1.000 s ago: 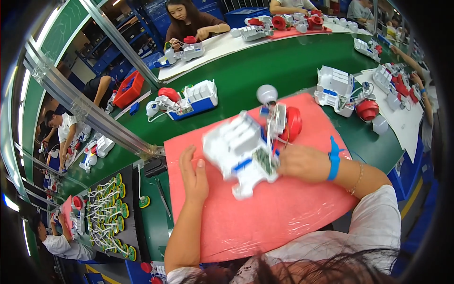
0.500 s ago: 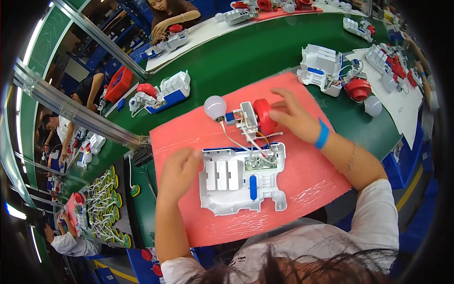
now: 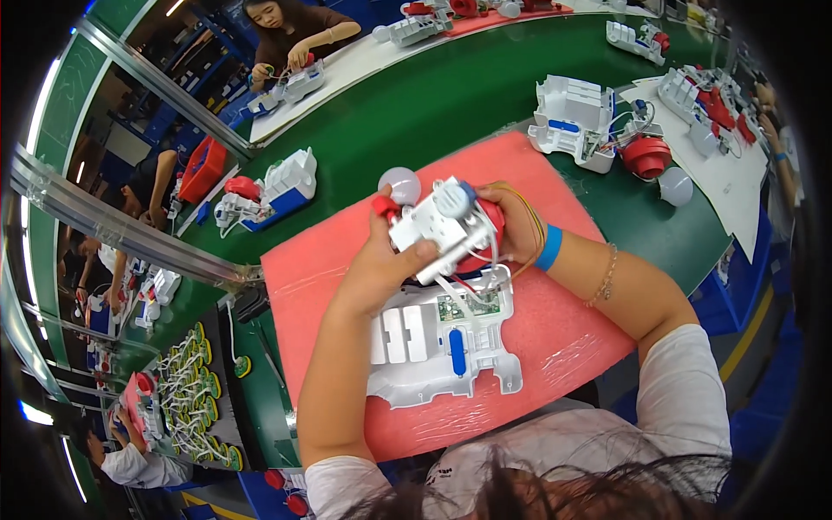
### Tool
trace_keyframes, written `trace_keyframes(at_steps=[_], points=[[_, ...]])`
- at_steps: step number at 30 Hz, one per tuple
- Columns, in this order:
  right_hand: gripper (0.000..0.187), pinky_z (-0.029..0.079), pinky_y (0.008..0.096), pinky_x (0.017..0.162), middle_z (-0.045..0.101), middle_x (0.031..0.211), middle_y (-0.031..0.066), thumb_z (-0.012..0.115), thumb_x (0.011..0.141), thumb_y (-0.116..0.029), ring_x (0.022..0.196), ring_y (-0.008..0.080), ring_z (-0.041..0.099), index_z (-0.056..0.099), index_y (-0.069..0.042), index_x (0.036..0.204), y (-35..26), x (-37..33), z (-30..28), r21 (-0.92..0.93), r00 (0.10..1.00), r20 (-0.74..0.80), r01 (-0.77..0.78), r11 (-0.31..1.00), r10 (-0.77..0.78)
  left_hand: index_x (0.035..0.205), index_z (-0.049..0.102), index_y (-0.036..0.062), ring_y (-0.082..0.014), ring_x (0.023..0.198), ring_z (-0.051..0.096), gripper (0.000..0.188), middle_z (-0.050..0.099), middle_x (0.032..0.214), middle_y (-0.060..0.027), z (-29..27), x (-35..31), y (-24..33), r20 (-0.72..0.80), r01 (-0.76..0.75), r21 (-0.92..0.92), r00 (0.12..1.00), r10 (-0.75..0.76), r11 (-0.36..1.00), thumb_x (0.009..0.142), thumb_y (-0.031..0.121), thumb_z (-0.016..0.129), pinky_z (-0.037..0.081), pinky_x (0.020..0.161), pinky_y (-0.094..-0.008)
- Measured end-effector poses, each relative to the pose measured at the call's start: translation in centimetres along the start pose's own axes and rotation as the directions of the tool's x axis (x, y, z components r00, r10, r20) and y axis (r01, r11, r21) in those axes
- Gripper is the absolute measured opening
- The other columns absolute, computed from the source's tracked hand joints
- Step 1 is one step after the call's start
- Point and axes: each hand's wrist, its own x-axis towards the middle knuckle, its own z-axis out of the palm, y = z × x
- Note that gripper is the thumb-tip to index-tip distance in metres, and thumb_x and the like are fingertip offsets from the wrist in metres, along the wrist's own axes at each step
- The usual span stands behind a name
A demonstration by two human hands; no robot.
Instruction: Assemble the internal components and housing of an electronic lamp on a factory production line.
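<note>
Both hands hold a white motor assembly with a red round part, tilted over the far edge of an opened white housing shell. My left hand grips its left side, thumb across the white face. Around the red part on the right, my right hand is closed, partly hidden behind it. Yellow and white wires loop from the assembly past my right wrist. Inside the shell are a green circuit board and a blue strip. A round white bulb-shaped part shows beyond my left fingers.
The shell lies on a pink foam mat. Another half-assembled unit stands on the green bench at left; one more opened shell is at right. Several yellow-green wired boards fill a black tray. A co-worker works across the bench.
My hands, empty and apart before, have closed on the motor assembly. It has been lifted and turned over, showing its white face; its wires now hang by my right wrist.
</note>
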Motion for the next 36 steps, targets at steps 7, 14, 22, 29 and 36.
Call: trace_keyframes(at_steps=[7, 14, 22, 29, 36], points=[[0.025, 0.041, 0.0271, 0.086, 0.051, 0.114, 0.0117, 0.046, 0.090, -0.013, 0.104, 0.0163, 0.050, 0.054, 0.001, 0.111, -3.7, -1.4, -1.2, -0.849, 0.742, 0.131, 0.426, 0.312, -0.657, 0.131, 0.020, 0.0051, -0.0251, 0.107, 0.050, 0.094, 0.046, 0.113, -0.0151, 0.8, -0.5, 1.0, -0.097, 0.098, -0.197, 0.988, -0.119, 0.975, 0.062, 0.023, 0.081, 0.046, 0.087, -0.0362], [0.020, 0.045, 0.0319, 0.061, 0.059, 0.074, 0.0112, 0.055, 0.084, -0.018, 0.066, 0.0243, 0.058, 0.062, 0.000, 0.090, -4.5, -9.5, 4.4, -0.946, 0.938, 0.312, 0.321, 0.042, -0.149, 0.129, 0.016, 0.0010, -0.0257, 0.101, 0.053, 0.096, 0.046, 0.110, -0.0164, 0.9, -0.3, 0.2, -0.208, -0.049, -0.017, 0.977, 0.044, 0.999, 0.061, 0.022, 0.080, 0.049, 0.081, -0.0356], [0.023, 0.047, 0.0370, 0.070, 0.062, 0.087, 0.0148, 0.056, 0.081, -0.014, 0.079, 0.0300, 0.060, 0.060, -0.003, 0.101, -0.8, -7.6, 2.9, -0.971, 0.971, 0.240, 0.240, -0.007, 0.012, 0.128, 0.020, 0.0022, -0.0248, 0.097, 0.054, 0.094, 0.046, 0.110, -0.0158, 2.9, -0.5, 0.5, -0.281, -0.186, 0.017, 0.942, 0.183, 0.982, 0.059, 0.019, 0.081, 0.049, 0.080, -0.0341], [0.024, 0.048, 0.0361, 0.072, 0.062, 0.088, 0.0141, 0.058, 0.079, -0.010, 0.080, 0.0282, 0.060, 0.059, -0.002, 0.102, -1.2, -8.7, 2.3, -0.987, 0.986, 0.161, 0.161, -0.004, 0.039, 0.124, 0.029, -0.0011, -0.0308, 0.110, 0.045, 0.088, 0.037, 0.120, -0.0208, 5.7, -1.1, 1.0, -0.261, -0.192, 0.273, 0.928, 0.265, 0.943, 0.058, 0.024, 0.080, 0.041, 0.090, -0.0376], [0.021, 0.048, 0.0362, 0.070, 0.061, 0.086, 0.0151, 0.059, 0.077, -0.006, 0.078, 0.0296, 0.060, 0.060, -0.001, 0.097, -0.2, -9.1, 1.1, -0.998, 0.998, 0.053, 0.055, 0.035, -0.041, 0.124, 0.028, 0.0001, -0.0239, 0.105, 0.051, 0.086, 0.046, 0.113, -0.0172, 6.4, -0.1, 0.6, -0.208, -0.274, 0.317, 0.914, 0.349, 0.908, 0.059, 0.016, 0.082, 0.047, 0.085, -0.0332]])
